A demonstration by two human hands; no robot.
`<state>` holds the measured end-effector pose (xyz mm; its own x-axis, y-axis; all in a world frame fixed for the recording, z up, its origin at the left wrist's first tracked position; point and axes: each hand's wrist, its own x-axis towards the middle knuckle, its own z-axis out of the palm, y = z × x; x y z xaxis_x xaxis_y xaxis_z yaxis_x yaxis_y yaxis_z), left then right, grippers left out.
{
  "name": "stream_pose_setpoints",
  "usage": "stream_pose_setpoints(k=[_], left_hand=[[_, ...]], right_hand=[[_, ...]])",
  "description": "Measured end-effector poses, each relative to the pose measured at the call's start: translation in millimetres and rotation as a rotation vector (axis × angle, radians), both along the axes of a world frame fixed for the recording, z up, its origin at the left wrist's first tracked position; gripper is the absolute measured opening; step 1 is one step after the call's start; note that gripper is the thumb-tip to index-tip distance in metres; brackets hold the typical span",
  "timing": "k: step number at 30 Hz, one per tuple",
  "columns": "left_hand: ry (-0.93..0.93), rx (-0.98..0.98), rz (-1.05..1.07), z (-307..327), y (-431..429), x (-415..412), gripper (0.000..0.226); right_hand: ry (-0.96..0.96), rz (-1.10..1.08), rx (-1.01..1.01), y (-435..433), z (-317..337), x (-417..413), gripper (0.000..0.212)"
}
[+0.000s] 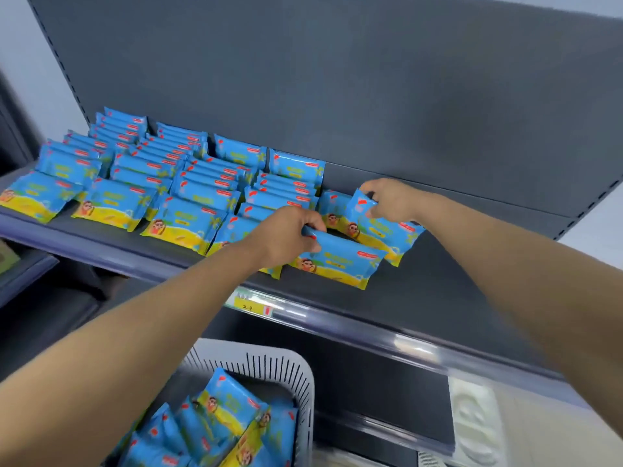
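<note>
Rows of packets (161,170) stand on the shelf (455,298), left to middle. At their right end, the left hand (286,234) holds the front packet (340,261). The right hand (391,200) holds the rear packet (384,227) just behind and to its right. A price label (251,306) sits on the shelf's front edge. Below, the basket (269,362) holds loose packets (215,419).

Glossy plastic-film packets (340,261), matt grey painted metal shelf (438,298), white slotted plastic basket (286,369), shiny clear price rail (371,335)

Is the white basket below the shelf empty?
No, the white basket holds several blue and yellow packets.
</note>
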<state>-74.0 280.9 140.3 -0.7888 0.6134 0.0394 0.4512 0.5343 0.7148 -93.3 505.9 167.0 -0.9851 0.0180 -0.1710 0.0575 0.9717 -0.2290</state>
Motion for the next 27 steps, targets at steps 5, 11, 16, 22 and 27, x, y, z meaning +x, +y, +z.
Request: stream_pose_setpoints(k=[5, 11, 16, 22, 27], left_hand=[[-0.04, -0.038, 0.053, -12.3, 22.8, -20.9, 0.019], [-0.02, -0.103, 0.09, -23.4, 43.0, -42.7, 0.019], [0.122, -0.218, 0.109, -26.9, 57.9, -59.4, 0.025], [0.332, -0.417, 0.078, -35.0, 77.5, -86.0, 0.034], [0.399, -0.511, 0.052, -39.6, 89.6, -99.9, 0.038]], right_hand=[[-0.111, 0.058, 0.074, 5.3, -15.5, -41.4, 0.042], [-0.043, 0.149, 0.125, 4.3, -22.8, -77.8, 0.024], [0.002, 0.146, 0.054, 8.2, -29.7, -86.7, 0.029], [0.166, 0.032, -0.226, 26.2, -22.0, -83.9, 0.023], [0.246, -0.006, -0.294, 30.6, -13.5, -63.9, 0.022]])
